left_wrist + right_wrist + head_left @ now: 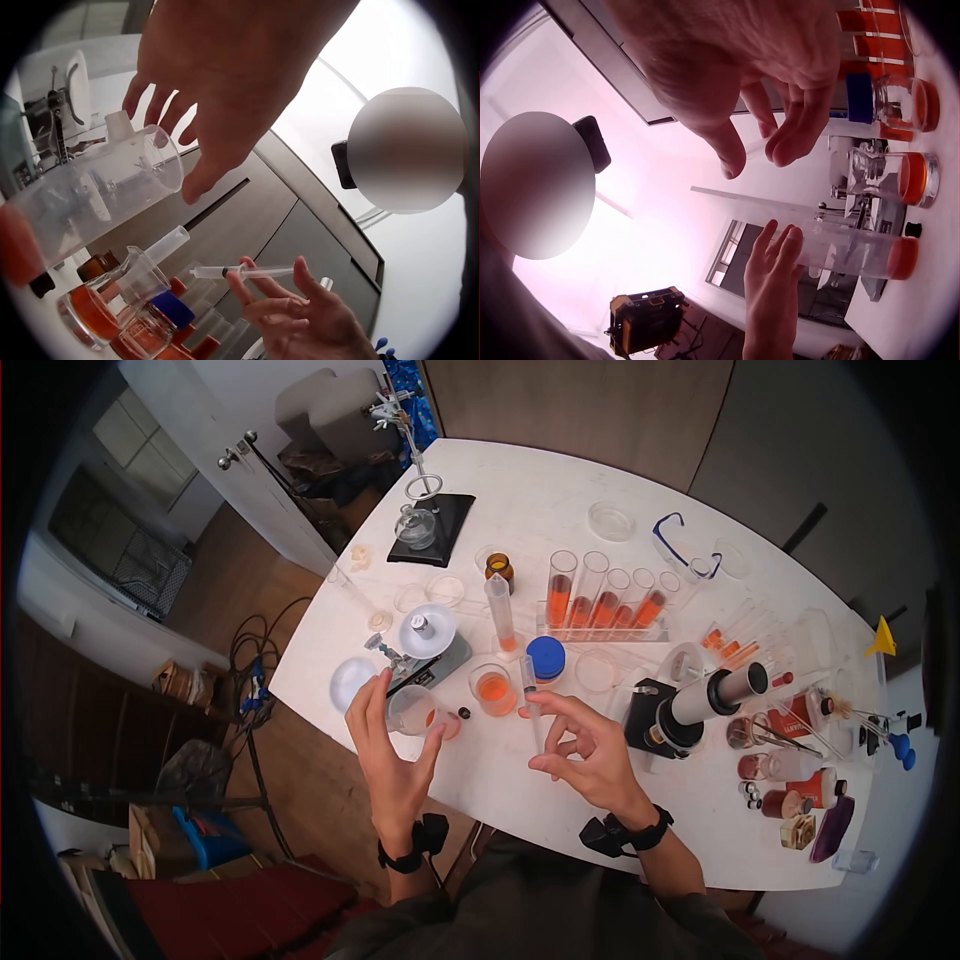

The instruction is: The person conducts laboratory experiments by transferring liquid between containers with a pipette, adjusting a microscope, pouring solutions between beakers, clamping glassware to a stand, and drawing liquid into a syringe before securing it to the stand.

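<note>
My left hand [392, 770] is beside the mouth of a tall translucent plastic container [97, 195] with orange liquid at its bottom. Its fingers are spread, with the thumb apart from them near the rim. In my right hand [590, 755], a clear syringe [259, 272] is held between the fingers. The left wrist view shows it lying nearly level, its dark plunger seal close to the fingertips. Between the hands stands a glass beaker [495, 693] of orange liquid. A blue-capped bottle [545, 658] and a tall plastic cylinder [499, 615] with some orange liquid stand behind it.
A balance scale [435, 660] is just behind the left hand. Several orange-filled test tubes [605, 605] stand in a clear rack. A microscope [690, 710] rises to the right, near crowded jars. Toward the back are a ring stand [445, 520], brown bottle [499, 567] and safety glasses [690, 550].
</note>
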Tool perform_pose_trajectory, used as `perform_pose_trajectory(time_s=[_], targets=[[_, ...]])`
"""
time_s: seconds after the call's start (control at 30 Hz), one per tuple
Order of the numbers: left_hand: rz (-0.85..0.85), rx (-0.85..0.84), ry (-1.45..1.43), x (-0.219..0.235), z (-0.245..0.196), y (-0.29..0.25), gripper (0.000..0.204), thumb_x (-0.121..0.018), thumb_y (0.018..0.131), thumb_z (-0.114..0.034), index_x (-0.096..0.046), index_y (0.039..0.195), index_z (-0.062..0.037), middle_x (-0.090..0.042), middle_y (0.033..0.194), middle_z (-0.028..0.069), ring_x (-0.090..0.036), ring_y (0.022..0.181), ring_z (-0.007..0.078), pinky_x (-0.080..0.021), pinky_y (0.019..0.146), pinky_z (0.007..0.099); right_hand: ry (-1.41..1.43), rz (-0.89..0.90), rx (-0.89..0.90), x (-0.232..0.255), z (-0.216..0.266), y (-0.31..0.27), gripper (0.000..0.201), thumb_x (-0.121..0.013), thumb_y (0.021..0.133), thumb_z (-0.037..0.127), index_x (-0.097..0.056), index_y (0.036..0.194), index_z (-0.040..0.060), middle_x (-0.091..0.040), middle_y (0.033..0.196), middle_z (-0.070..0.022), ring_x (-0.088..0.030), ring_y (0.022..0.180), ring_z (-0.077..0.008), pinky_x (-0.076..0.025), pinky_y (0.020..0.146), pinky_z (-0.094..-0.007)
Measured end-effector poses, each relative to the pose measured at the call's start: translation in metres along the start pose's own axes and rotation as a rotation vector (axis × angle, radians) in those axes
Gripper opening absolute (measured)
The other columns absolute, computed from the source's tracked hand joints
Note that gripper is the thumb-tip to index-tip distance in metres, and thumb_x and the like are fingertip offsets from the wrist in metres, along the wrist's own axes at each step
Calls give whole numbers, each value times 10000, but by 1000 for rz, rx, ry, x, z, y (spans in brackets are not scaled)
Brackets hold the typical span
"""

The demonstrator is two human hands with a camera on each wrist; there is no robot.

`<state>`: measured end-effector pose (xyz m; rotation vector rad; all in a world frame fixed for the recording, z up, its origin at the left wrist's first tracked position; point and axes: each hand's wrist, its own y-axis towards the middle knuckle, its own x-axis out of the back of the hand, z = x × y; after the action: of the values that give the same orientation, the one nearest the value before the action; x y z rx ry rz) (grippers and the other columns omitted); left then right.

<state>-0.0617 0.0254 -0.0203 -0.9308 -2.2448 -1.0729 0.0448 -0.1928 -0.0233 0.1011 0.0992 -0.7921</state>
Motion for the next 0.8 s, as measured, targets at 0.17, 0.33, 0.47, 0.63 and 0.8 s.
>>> perform_pose_trajectory(time_s=[0.17, 0.33, 0.47, 0.63, 0.8], targets=[[-169, -218, -75, -1, -23, -3, 599, -799, 715, 10, -619, 1284, -35, -593, 1268, 157, -548, 1231, 373, -445, 1048, 472, 19, -10, -3, -1, 0, 1, 673, -808, 810, -11, -548, 1429, 40, -593, 1279, -137, -594, 771, -71, -543, 605, -211], [-107, -290, -231, -16, -45, -10, 538, -771, 737, 29, -631, 1254, -26, -629, 1222, 158, -589, 1171, 367, -476, 1008, 460, 38, -17, 14, -3, 0, 1, 650, -799, 822, -12, -551, 1421, 32, -597, 1271, -148, -597, 770, -78, -553, 575, -214], [142, -90, -518, -29, -57, -10, 572, -747, 793, 10, -564, 1335, 2, -591, 1306, 187, -584, 1194, 361, -469, 1014, 441, 116, -61, -4, 5, -12, -2, 545, -781, 841, -16, -604, 1356, 15, -665, 1158, -132, -613, 745, -79, -557, 571, -209], [319, -30, -685, -39, -62, -12, 651, -718, 861, -26, -453, 1455, 2, -531, 1397, 207, -574, 1253, 325, -489, 997, 408, 41, -157, 29, 2, 3, -2, 422, -759, 855, -33, -664, 1264, 12, -693, 1114, -111, -645, 759, -80, -560, 572, -209], [302, 78, -755, -51, -52, -12, 601, -685, 902, -33, -454, 1456, 4, -544, 1395, 194, -584, 1247, 288, -501, 983, 389, 75, -173, 51, 4, -1, -3, 384, -759, 852, -42, -684, 1225, 13, -692, 1117, -102, -654, 767, -81, -564, 575, -212]])
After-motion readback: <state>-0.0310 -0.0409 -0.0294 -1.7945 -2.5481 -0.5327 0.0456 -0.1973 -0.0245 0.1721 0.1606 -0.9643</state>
